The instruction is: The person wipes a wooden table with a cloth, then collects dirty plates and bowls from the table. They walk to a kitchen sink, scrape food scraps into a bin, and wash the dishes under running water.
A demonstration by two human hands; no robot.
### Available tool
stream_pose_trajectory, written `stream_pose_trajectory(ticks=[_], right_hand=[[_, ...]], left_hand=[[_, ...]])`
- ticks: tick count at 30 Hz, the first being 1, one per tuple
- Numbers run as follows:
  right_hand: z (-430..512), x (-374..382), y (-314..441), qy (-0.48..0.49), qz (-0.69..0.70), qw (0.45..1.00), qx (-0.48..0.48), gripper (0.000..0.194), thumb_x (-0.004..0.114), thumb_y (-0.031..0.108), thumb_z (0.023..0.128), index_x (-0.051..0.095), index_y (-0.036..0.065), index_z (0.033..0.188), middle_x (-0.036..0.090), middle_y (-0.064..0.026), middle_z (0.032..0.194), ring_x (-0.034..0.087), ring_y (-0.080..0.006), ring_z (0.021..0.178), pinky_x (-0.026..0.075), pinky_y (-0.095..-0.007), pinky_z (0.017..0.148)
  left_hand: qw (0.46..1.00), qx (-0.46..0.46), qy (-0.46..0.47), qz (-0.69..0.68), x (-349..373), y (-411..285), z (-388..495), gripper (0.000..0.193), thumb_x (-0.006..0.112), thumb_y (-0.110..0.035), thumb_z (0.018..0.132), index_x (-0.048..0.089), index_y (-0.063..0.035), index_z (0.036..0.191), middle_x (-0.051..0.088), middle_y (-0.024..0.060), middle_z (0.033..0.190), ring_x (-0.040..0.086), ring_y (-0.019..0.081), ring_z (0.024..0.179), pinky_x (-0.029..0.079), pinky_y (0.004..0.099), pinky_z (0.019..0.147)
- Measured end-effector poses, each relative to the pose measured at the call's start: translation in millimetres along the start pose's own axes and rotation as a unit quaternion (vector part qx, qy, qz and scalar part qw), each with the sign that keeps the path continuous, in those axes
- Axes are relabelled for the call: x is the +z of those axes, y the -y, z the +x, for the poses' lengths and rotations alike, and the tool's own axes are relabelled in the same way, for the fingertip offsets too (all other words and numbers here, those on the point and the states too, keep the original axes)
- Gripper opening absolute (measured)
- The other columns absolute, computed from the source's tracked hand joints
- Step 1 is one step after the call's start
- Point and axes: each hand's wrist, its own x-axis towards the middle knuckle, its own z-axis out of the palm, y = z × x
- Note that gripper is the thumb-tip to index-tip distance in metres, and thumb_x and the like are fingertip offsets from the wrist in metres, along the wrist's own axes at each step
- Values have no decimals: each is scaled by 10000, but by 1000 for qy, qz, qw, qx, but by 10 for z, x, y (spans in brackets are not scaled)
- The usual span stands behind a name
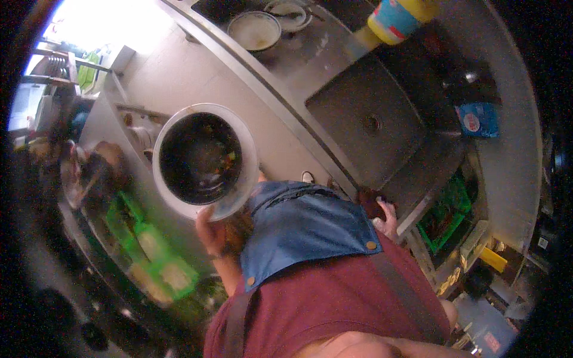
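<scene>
A round white container, holding dark contents with bits of colour, is at my left side. My left hand grips its near rim, the fingers partly blurred. On the right, my right hand hangs beside the metal sink counter, fingers apart and apparently holding nothing. Something dark red lies close to its fingertips, too dim to name. Between the hands hangs my blue apron, and a shoe shows beyond it on the floor.
A metal sink basin is at the right, with bowls beyond it. A yellow and blue container and a blue packet stand around it. Green baskets are at the left and right. A rack stands far left.
</scene>
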Motion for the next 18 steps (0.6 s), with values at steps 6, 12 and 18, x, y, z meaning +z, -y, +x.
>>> stream_pose_trajectory(ticks=[6, 12, 18], right_hand=[[2065, 1252, 908, 115, -80, 989, -50, 632, 648, 202, 706, 508, 76, 1310, 497, -175, 1254, 449, -349, 1182, 352, -431, 1046], [3578, 2118, 1376, -5, -179, 984, 10, 621, 664, 131, 708, 509, 114, 1309, 462, -174, 1208, 477, -358, 1138, 406, -424, 989], [3731, 1692, 1518, 165, -202, 965, 22, 703, 705, 424, 781, 480, 91, 1358, 520, -235, 1204, 519, -394, 1115, 438, -460, 952]], left_hand=[[988, -41, 79, 125, 274, -691, 1154, 187, 612, -136, 793, 620, 3, 919, 645, 113, 932, 607, 224, 902, 455, 318, 881], [970, -93, 130, 181, 774, -1032, 2015, 169, 585, -141, 821, 643, 1, 892, 652, 86, 907, 606, 198, 831, 477, 327, 776], [938, -35, 246, 241, 1237, -1011, 2728, 135, 602, -111, 824, 635, 10, 875, 658, 108, 871, 619, 206, 798, 497, 331, 748]])
